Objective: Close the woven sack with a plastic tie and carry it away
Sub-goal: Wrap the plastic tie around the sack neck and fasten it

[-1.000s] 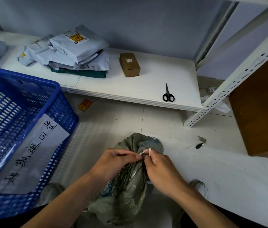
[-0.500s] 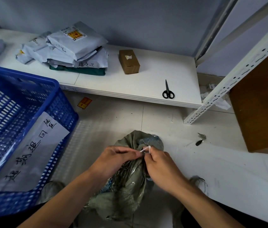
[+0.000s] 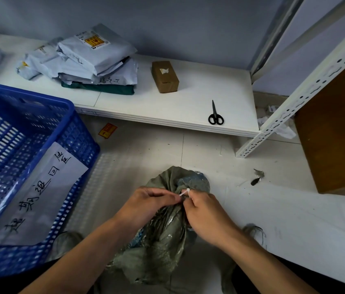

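Both hands pinched on the plastic tie [image 3: 184, 192] at the sack neck: left hand [image 3: 146, 205] on one end, right hand [image 3: 206, 211] on the other, fingers closed. Woven sack [image 3: 163, 236] sits on the floor between the forearms.

Risks: tie slips out of the pinch before it locks; gathered neck spreads and the loop catches only part of it.

Count: 1 sack, 1 tie, 1 scissors [image 3: 215, 115] and 1 cardboard box [image 3: 164, 77] on the shelf, 1 blue crate [image 3: 19, 166].

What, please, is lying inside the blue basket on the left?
Inside the blue basket lies a white paper sheet with handwritten characters. Whatever is under the sheet is covered.
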Demonstrator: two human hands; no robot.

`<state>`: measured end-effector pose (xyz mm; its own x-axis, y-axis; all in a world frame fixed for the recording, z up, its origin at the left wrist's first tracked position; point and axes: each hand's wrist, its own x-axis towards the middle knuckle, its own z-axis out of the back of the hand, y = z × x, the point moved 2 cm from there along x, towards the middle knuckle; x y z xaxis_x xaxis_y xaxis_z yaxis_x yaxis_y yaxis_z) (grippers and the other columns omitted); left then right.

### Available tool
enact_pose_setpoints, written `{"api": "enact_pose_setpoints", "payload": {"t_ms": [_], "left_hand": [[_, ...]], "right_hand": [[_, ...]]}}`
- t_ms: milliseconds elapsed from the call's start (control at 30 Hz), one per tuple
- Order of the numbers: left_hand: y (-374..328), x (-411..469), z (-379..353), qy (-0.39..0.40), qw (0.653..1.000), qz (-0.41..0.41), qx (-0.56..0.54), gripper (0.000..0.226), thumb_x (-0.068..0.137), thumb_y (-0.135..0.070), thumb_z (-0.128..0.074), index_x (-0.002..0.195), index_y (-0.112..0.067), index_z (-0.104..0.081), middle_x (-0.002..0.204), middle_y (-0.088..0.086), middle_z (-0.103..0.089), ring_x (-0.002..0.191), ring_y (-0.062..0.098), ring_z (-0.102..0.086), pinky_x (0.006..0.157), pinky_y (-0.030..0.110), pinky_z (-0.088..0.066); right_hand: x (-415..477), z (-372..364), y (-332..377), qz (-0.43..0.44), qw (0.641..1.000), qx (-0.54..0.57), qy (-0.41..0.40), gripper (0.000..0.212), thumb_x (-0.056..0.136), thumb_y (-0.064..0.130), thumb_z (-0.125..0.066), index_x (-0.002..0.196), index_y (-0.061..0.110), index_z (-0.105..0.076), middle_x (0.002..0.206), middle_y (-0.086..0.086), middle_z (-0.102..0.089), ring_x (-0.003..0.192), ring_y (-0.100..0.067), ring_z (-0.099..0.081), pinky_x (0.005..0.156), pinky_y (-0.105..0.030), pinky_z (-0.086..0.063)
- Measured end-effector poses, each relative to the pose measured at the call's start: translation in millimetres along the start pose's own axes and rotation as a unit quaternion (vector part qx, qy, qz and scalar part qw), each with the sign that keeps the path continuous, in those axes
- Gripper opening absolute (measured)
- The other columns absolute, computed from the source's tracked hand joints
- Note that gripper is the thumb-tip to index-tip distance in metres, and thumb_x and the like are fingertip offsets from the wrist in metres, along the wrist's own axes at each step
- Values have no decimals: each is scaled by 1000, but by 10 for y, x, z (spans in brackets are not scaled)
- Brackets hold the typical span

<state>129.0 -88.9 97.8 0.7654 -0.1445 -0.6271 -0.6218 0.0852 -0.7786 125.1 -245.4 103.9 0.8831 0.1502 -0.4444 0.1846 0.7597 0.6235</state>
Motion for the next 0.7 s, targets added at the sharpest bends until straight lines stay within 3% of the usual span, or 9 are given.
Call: {"api": "enact_pose_setpoints", "payload": {"t_ms": [133, 267, 433, 500, 600, 700], "left_hand": [[29, 22, -3, 2, 1000, -1, 6, 12, 86, -19, -76, 96, -14, -82, 91, -7, -80, 74, -13, -68, 53, -2, -43], [89, 53, -3, 10, 999, -3, 31, 14, 84, -27, -78, 95, -19, -82, 94, -11, -79, 83, -13, -67, 67, 3, -45], [176, 67, -33, -2, 998, -19, 53, 14, 85, -20, -77, 96, -12, -82, 93, -6, -80, 81, -9, -70, 60, -4, -43], [205, 68, -39, -2, 997, -26, 70, 13, 84, -21, -77, 94, -14, -82, 91, -8, -80, 83, -7, -71, 64, -2, -45], [256, 69, -53, -2, 994, -51, 101, 12, 84, -19, -78, 93, -14, -83, 89, -6, -80, 88, 4, -74, 82, 15, -53], [295, 52, -103, -7, 988, -86, 128, 8, 86, -14, -76, 89, -13, -83, 78, -6, -79, 67, -2, -70, 68, 12, -52]], "right_hand": [[-12, 5, -7, 7, 999, -37, 14, 22, 103, 20, -40, 88, 18, -55, 81, 0, -62, 74, -21, -62, 68, -42, -51], [-28, -6, 22, 33, 995, -89, 21, 17, 104, 17, -39, 91, 19, -52, 88, 0, -58, 78, -21, -57, 69, -35, -47], [-65, -66, -23, 35, 989, -136, 55, 18, 101, 12, -40, 102, 12, -58, 97, -7, -64, 75, -24, -53, 50, -25, -35], [-76, -73, -38, 40, 987, -141, 71, 21, 100, 9, -40, 107, 9, -60, 99, -9, -64, 79, -26, -57, 53, -28, -36], [-97, -78, -48, 40, 981, -160, 99, 25, 97, 4, -42, 111, 5, -62, 106, -15, -66, 92, -31, -63, 67, -32, -39], [-111, -99, -61, 41, 976, -175, 123, 27, 92, 0, -44, 110, 3, -64, 102, -17, -67, 85, -31, -62, 67, -33, -42]]}}
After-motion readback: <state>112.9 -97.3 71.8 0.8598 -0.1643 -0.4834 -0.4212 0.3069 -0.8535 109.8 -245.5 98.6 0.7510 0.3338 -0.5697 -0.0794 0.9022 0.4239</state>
